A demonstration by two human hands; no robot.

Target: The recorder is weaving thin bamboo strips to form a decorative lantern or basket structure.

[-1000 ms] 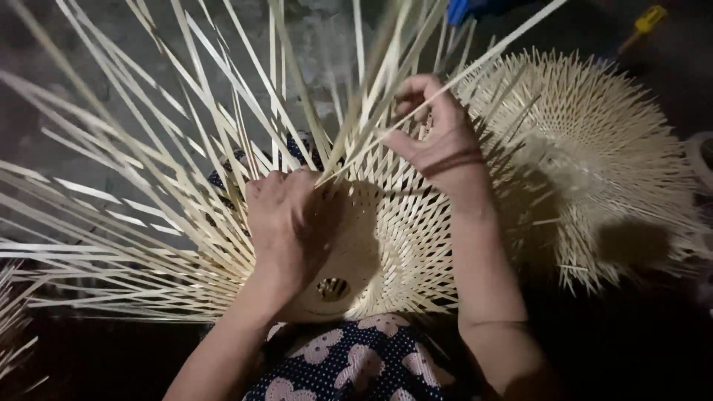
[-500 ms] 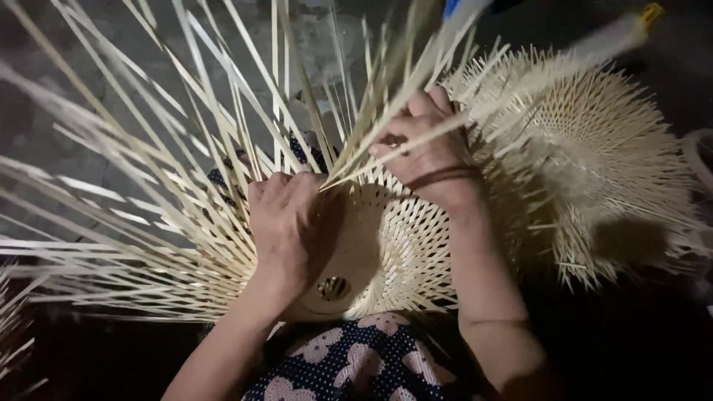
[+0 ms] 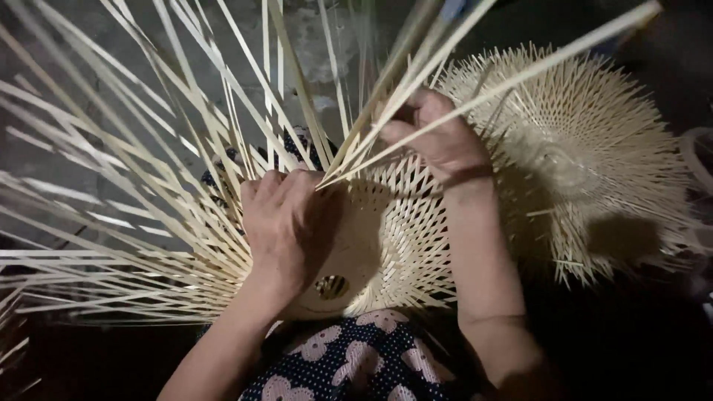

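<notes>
Two hands at work on one woven bamboo piece (image 3: pixel 386 245), held over the lap. Left hand (image 3: pixel 286 223): palm down, pressed flat on the woven centre, fingers curled over the weave edge among the loose strips (image 3: pixel 134 186); not clenched, pinning rather than gripping. Right hand (image 3: pixel 438 134): closed round a bundle of long strips (image 3: pixel 416 89), approx. where they leave the weave, strips running up and to the right past the frame edge. Woven piece: dome-like, pale, small round hole (image 3: pixel 332 286) nr the bottom, unwoven strips fanning out left and upward. Second woven piece (image 3: pixel 594 148): same material, short spiky ends all round, lying just beside the right wrist, on the right. Below: dark patterned garment (image 3: pixel 349 364) w/ pale shapes. Background: dark floor (image 3: pixel 631 349), detail unclear.
</notes>
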